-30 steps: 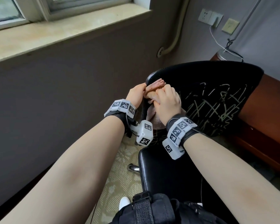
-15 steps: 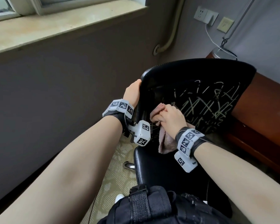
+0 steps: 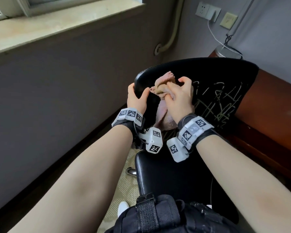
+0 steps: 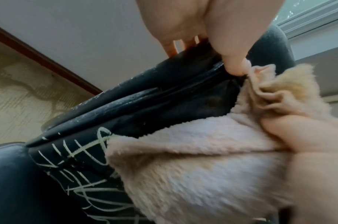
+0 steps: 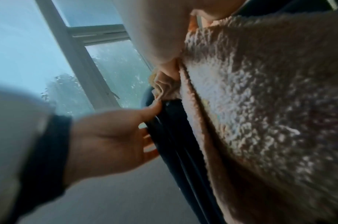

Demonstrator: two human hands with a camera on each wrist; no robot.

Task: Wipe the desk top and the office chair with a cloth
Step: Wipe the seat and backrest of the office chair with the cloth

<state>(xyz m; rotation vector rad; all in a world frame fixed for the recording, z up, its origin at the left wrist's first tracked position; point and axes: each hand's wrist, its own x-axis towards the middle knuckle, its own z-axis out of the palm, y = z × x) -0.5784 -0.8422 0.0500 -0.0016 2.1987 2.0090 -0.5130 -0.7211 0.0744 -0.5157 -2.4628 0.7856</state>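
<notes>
At the upper left corner of the office chair backrest [image 3: 208,76], about 12 o'clock from the black seat [image 3: 166,175], the left hand [image 3: 136,100] grasps the rounded black edge, thumb on the front face and fingers wrapped behind. Just to its 3 o'clock, the right hand [image 3: 180,96] clutches a bunched pink terry cloth [image 3: 160,89] against the backrest, part of it hanging below the palm. Pale scribbled lines [image 3: 217,101] mark the backrest fabric. A reddish wooden desk [image 3: 272,105] stands at 3 o'clock of the chair.
</notes>
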